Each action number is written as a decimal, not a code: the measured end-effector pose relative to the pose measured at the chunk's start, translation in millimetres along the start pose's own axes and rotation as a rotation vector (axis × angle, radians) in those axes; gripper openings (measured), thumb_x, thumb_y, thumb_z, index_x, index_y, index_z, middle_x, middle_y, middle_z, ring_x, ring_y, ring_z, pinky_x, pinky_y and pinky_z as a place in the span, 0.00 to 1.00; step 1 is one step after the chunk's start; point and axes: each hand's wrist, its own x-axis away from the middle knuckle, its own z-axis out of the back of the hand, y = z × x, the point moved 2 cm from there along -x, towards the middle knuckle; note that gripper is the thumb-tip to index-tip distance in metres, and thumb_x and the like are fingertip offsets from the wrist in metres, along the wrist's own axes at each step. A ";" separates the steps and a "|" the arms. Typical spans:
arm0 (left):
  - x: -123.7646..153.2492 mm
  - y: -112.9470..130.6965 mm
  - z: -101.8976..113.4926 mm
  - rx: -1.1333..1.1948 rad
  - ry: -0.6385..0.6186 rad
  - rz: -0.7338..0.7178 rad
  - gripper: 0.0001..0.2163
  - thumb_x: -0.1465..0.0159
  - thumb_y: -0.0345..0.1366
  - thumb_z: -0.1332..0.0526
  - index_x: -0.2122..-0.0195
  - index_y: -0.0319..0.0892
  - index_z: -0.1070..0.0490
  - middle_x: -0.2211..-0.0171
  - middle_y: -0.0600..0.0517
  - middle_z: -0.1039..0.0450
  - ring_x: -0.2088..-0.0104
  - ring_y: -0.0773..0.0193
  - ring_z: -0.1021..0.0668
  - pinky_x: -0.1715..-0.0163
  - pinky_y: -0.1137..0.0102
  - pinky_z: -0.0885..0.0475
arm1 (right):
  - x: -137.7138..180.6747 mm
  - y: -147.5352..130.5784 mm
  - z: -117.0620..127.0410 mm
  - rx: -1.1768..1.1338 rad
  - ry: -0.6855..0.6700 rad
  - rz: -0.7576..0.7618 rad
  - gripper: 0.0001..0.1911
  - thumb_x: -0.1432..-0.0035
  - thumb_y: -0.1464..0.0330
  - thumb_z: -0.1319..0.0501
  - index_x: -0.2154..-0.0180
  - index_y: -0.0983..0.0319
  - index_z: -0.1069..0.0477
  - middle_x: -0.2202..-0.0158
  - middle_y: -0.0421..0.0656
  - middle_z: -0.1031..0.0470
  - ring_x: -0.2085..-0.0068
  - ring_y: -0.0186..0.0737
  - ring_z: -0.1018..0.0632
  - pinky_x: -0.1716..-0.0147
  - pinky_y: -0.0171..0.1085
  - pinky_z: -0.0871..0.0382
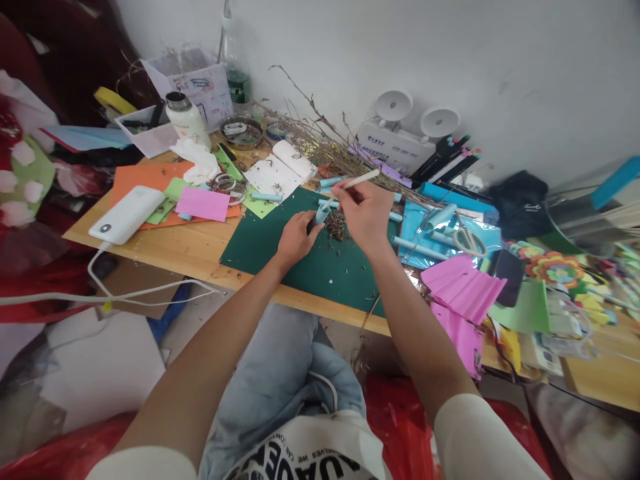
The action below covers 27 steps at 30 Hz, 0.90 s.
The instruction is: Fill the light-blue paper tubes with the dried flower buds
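My left hand [296,237] rests on a dark green cutting mat [260,247], its fingers pinched on a small light blue paper piece [322,213]. My right hand [364,213] is closed around a thin white stick [356,181] that points up and to the right. Between the two hands lies a small heap of dried plant bits [336,225] on the mat. Both hands work close together over that heap.
A wooden table [200,248] carries a white power bank [127,213], orange and pink paper sheets [204,203], dried twigs [320,140], rolled blue paper tubes [425,248], scissors [467,240], folded pink paper [463,287], a black phone [507,277], a bottle [187,120] and boxes along the wall.
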 end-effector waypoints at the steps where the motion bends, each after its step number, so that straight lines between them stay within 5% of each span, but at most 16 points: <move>1: 0.0 0.5 0.5 -0.001 0.000 0.000 0.10 0.33 0.39 0.40 0.55 0.40 0.29 0.63 0.47 0.25 0.61 0.59 0.26 0.57 0.65 0.30 | -1.7 0.4 -0.1 -0.016 -0.011 -0.017 0.12 0.36 0.61 0.40 0.64 0.59 0.22 0.76 0.38 0.26 0.73 0.37 0.25 0.67 0.38 0.33; 10: -0.4 1.1 1.4 0.016 -0.004 -0.013 0.08 0.33 0.39 0.41 0.58 0.41 0.29 0.65 0.48 0.26 0.63 0.60 0.26 0.60 0.66 0.31 | -12.5 -2.0 6.3 -0.025 -0.156 -0.027 0.09 0.40 0.64 0.37 0.67 0.60 0.22 0.78 0.38 0.27 0.75 0.36 0.27 0.69 0.37 0.35; 27: -1.2 -1.2 1.5 0.058 0.015 0.018 0.09 0.34 0.40 0.40 0.59 0.42 0.28 0.66 0.49 0.26 0.65 0.61 0.26 0.61 0.67 0.30 | -7.7 -4.1 1.3 0.060 -0.076 -0.041 0.13 0.38 0.60 0.39 0.64 0.61 0.19 0.72 0.40 0.21 0.71 0.37 0.26 0.66 0.37 0.36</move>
